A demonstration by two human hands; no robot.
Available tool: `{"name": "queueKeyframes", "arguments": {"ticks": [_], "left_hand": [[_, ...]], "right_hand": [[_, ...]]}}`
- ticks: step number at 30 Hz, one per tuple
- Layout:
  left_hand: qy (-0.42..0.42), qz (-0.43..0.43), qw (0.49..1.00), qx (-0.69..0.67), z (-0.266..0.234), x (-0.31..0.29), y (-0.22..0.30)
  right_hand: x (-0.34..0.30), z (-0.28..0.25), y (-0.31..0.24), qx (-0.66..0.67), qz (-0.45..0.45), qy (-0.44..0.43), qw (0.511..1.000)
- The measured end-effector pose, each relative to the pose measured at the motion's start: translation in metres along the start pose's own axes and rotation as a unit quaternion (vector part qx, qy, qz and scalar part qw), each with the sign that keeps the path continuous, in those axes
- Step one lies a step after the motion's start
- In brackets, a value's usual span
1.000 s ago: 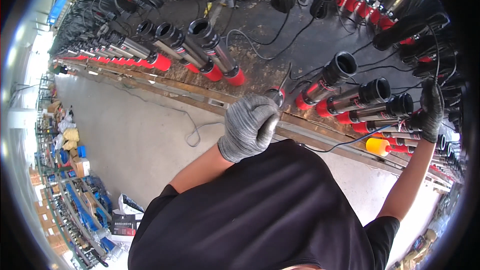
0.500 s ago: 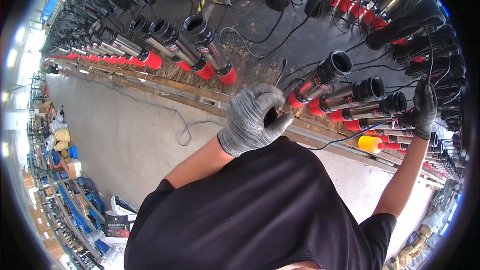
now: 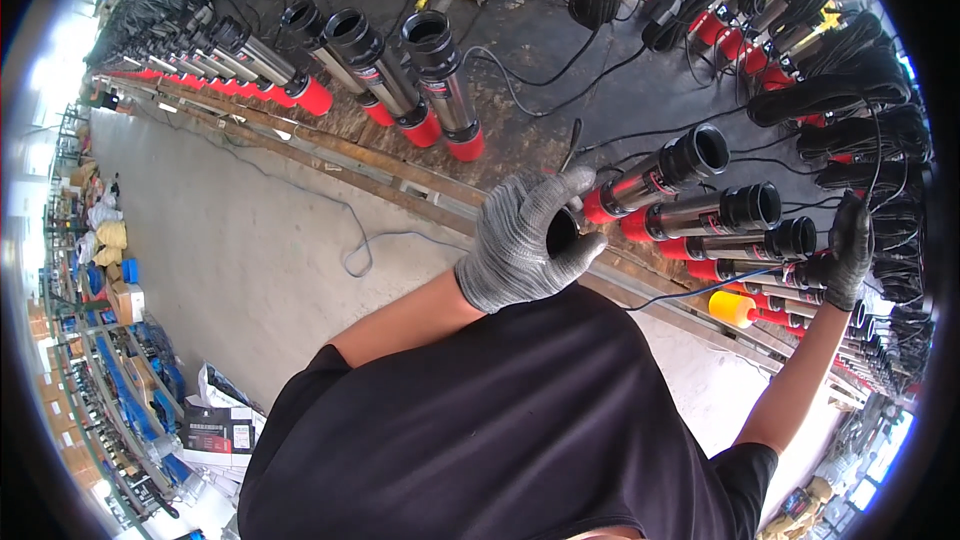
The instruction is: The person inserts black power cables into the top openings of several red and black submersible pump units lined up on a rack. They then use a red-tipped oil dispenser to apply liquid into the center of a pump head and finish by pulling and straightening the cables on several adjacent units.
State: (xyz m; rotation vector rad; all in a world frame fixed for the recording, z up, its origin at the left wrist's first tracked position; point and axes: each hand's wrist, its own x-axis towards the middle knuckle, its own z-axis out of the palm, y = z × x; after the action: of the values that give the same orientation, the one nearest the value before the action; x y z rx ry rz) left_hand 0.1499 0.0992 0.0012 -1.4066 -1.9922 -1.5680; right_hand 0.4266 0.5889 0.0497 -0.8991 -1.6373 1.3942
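In the head view, the gloved left hand (image 3: 515, 245) is held at the edge of the bench (image 3: 555, 35), its thumb and forefinger spread in a curve around a dark-ended tube (image 3: 562, 233). By this curve the tube is probably kept steady (how firmly it is gripped cannot be told). The tube is thus set within the left hand and well apart from the gloved right hand (image 3: 848, 250), whose fingers are pointed upward; a black cable (image 3: 878, 145) is led down to them, but whether it is pinched cannot be told. Red-based tubes (image 3: 660, 175) are lined along the edge between the hands, presumably so that their open tops can be reached.
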Motion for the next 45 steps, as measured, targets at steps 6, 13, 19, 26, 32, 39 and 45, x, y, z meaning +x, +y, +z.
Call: {"name": "queueKeyframes", "arguments": {"ticks": [6,13,19,26,32,39,45], "left_hand": [[-0.008,0.005,1.0,-0.016,0.004,-0.002,0.002],[-0.002,0.005,1.0,-0.018,0.006,-0.001,0.0],[-0.006,0.006,1.0,-0.018,0.007,-0.003,0.003],[0.009,0.038,0.999,0.016,0.015,0.002,0.007],[0.051,-0.059,0.997,-0.011,0.011,0.022,-0.034],[0.137,-0.148,0.979,0.008,0.017,0.073,-0.076],[0.094,-0.113,0.988,-0.052,0.026,0.08,-0.083]], "right_hand": [[0.006,-0.01,0.003,0.011,-0.004,-0.053,0.999],[0.007,-0.007,0.003,0.001,-0.018,-0.06,0.998],[-0.009,0.008,-0.014,-0.01,-0.042,-0.083,0.996],[-0.025,0.02,-0.019,-0.151,-0.079,0.002,0.985],[-0.035,0.035,-0.035,-0.075,-0.087,-0.137,0.984],[-0.034,0.019,-0.038,0.147,-0.135,0.013,0.98],[-0.013,0.01,-0.068,0.232,-0.071,0.19,0.952]]}}
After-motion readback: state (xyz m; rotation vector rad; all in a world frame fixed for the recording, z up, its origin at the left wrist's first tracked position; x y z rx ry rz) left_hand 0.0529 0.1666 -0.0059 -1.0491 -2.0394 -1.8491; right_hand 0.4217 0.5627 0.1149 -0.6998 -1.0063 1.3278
